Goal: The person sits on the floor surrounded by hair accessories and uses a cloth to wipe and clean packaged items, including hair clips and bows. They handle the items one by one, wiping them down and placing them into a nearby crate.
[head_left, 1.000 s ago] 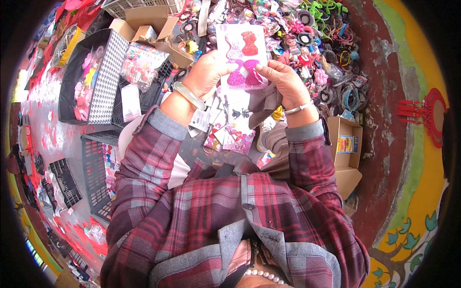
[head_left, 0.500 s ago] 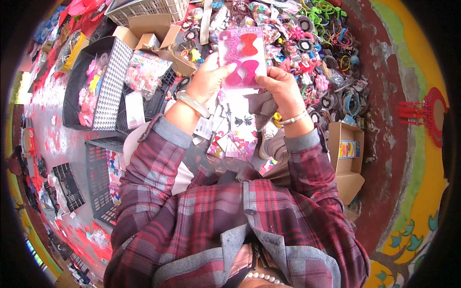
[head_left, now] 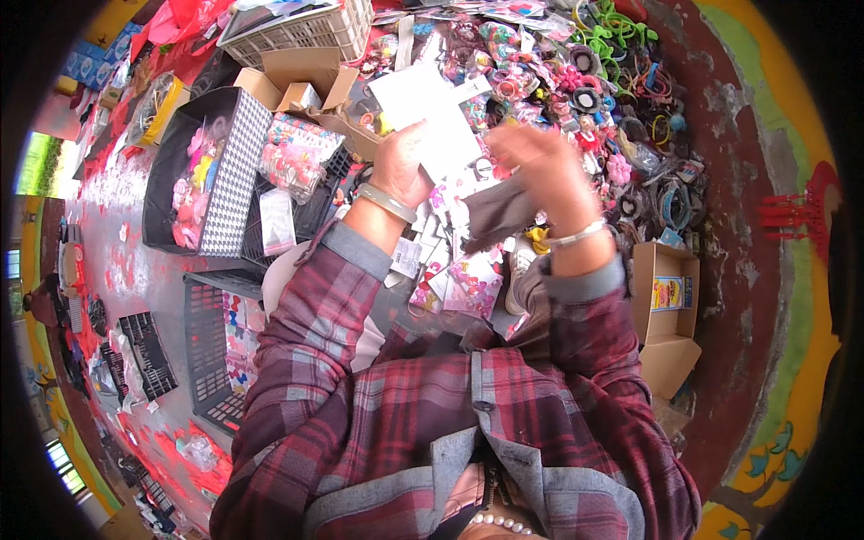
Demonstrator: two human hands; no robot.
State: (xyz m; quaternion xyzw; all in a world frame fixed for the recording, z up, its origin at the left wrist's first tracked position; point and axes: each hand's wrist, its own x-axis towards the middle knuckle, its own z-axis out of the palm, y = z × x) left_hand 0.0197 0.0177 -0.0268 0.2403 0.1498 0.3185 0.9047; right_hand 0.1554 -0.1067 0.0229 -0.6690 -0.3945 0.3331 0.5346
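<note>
My left hand (head_left: 402, 166) is closed on a white card (head_left: 427, 108), held up over the pile of hair accessories. Its visible face looks blank and washed out by light. Blurred by motion, my right hand (head_left: 544, 171) is apart from the card on its right side; I cannot tell what its fingers do. A grey-brown cloth (head_left: 499, 214) hangs just below the right hand, and whether that hand grips it is unclear. Under the hands lie white cards and pink-patterned packets (head_left: 470, 283). A small white tag (head_left: 472, 88) shows at the card's right edge.
Hair ties and headbands (head_left: 585, 99) heap up ahead and to the right. At left stand a houndstooth-sided bin (head_left: 236, 175), a bagged pack (head_left: 297, 153), an open cardboard box (head_left: 301, 67) and a black crate (head_left: 207, 360). Another cardboard box (head_left: 666, 337) sits at right.
A pink card with red and pink bow shapes was in both hands; now a plain white card face shows in my left hand. My right hand has come off and moved right.
</note>
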